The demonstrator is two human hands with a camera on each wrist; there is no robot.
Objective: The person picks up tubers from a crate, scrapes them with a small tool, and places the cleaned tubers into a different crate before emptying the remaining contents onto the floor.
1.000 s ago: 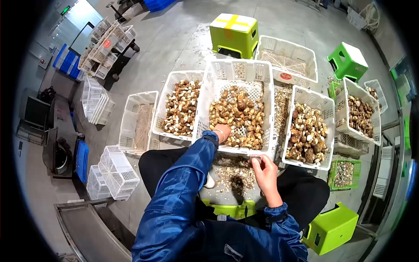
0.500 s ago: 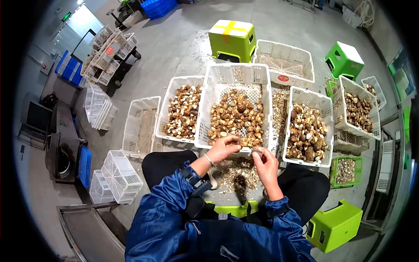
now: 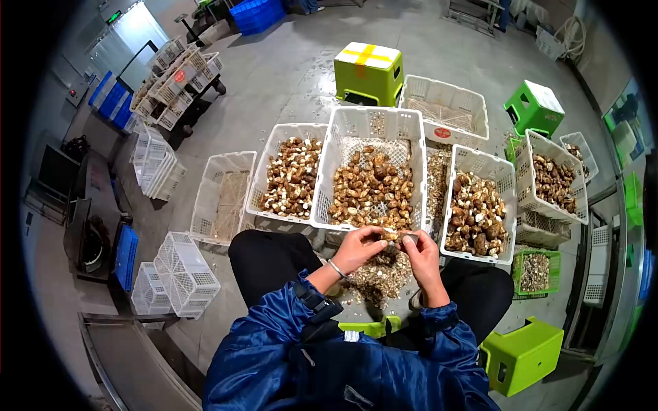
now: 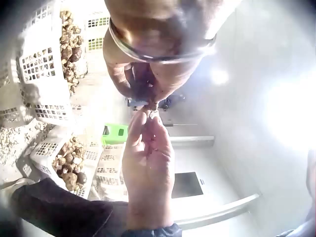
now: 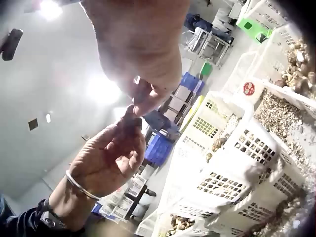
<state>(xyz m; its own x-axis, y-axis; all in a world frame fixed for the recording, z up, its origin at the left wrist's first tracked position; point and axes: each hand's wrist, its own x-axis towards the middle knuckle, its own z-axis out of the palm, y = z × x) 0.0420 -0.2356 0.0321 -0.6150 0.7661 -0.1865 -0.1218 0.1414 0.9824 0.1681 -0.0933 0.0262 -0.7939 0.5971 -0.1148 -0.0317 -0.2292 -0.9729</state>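
My left hand (image 3: 356, 251), with a bracelet at its wrist, pinches a small brown and pale mushroom (image 3: 392, 235) between thumb and fingers. Facing it, my right hand (image 3: 425, 260) grips a small grey blade-like piece (image 3: 411, 238), mostly hidden by the fingers, right at the mushroom. The fingertips of both hands meet in the left wrist view. Just beyond the hands stands a white crate (image 3: 321, 183) part filled with brown mushrooms (image 3: 373, 181). A heap of pale trimmings (image 3: 379, 281) lies below, between the knees.
More mushroom crates flank the middle one, at left (image 3: 257, 195) and right (image 3: 510, 181). An unfilled crate (image 3: 221, 198) stands further left, and another (image 3: 449, 103) at the back. Green stools stand at the back (image 3: 370, 72) and right front (image 3: 524, 359). Stacked crates (image 3: 181, 274) are at left.
My left hand has come out of the middle crate and back toward the body, now with a mushroom at the right hand. The right hand has stayed near the crate's front edge.
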